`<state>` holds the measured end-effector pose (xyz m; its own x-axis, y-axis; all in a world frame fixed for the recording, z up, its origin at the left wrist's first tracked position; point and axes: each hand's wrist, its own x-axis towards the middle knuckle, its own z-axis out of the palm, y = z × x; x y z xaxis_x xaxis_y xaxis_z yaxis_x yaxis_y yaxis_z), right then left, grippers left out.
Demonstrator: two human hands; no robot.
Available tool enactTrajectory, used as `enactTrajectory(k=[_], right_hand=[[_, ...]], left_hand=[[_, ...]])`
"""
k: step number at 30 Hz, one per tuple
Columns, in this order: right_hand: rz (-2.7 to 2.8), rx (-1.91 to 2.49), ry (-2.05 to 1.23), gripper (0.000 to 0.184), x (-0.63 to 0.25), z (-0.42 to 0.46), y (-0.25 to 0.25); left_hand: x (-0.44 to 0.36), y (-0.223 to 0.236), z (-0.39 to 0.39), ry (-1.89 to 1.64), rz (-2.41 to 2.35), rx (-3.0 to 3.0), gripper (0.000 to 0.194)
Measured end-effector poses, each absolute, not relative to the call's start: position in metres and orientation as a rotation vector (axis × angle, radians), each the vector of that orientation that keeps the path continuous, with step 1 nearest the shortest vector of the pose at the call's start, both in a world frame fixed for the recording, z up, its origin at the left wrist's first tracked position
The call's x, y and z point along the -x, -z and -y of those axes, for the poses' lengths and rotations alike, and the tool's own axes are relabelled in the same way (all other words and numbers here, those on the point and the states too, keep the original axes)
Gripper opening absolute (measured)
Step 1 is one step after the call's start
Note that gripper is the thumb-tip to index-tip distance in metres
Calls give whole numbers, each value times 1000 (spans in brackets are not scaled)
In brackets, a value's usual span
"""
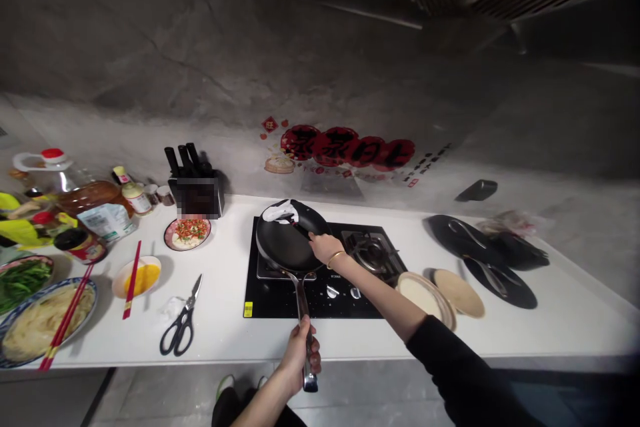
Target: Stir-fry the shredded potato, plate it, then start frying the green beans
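Observation:
My left hand [300, 353] is wrapped around the metal handle [303, 300] of a black frying pan [285, 247], which is at the left burner of the gas hob. Whether the pan rests on the burner or is lifted slightly, I cannot tell. Over the pan's right side, my right hand [323, 248] is closed on a slim black utensil [301, 229] that looks like tongs. Its far end meets a crumpled white paper towel [280, 212] against the pan's upper left inside. Apart from the towel, the dark pan surface shows no food.
Black scissors [183, 323], a bowl of beaten egg [149, 275], a plate of chopped toppings [188, 233] and a noodle bowl [47, 323] stand left. A knife block [197, 193] is behind. Right of the hob [280, 307] lie a beige pot [423, 295] and dark lids [500, 283].

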<state>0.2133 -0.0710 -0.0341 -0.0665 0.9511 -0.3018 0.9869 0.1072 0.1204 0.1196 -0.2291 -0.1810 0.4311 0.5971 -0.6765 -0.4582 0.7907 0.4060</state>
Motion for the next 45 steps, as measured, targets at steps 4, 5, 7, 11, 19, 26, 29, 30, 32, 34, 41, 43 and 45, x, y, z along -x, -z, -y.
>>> enactTrajectory(k=[4,5,7,11,19,26,29,30,32,34,41,43,45], right_hand=[[-2201,-1749,264,40,-223,89,11],[-2208,-1691,288,39,-226,96,2],[-2173,-1604,301,37,-230,110,-16],[-2046,-1677,211,35,-226,122,-21],[-1931,-1947,157,42,-215,82,31],[-1885,-1798,277,27,-246,108,-23],[-2053,-1627,387,26,-252,112,-37],[-2116,-1589,403,28,-250,109,-35],[-2204,-1608,370,34,-239,98,-18],[-2186,-1760,282,39,-224,83,8],[-1994,-2086,243,47,-210,58,69],[-2009,-2105,310,42,-219,61,66],[-2034,-2096,393,37,-232,65,55]], left_hand=[[-119,183,229,-667,-903,-164,53],[-119,183,229,-665,-901,-158,53],[-119,182,228,-656,-902,-142,52],[-119,180,228,-647,-911,-124,53],[-117,179,228,-641,-919,-153,52],[-114,177,227,-640,-893,-132,50],[-115,180,227,-635,-891,-124,51],[-115,181,228,-633,-893,-122,51],[-116,181,228,-627,-898,-122,51],[-116,181,228,-627,-907,-130,51],[-114,184,225,-633,-911,-151,52],[-114,185,225,-626,-902,-141,50],[-113,184,225,-611,-900,-126,48]])
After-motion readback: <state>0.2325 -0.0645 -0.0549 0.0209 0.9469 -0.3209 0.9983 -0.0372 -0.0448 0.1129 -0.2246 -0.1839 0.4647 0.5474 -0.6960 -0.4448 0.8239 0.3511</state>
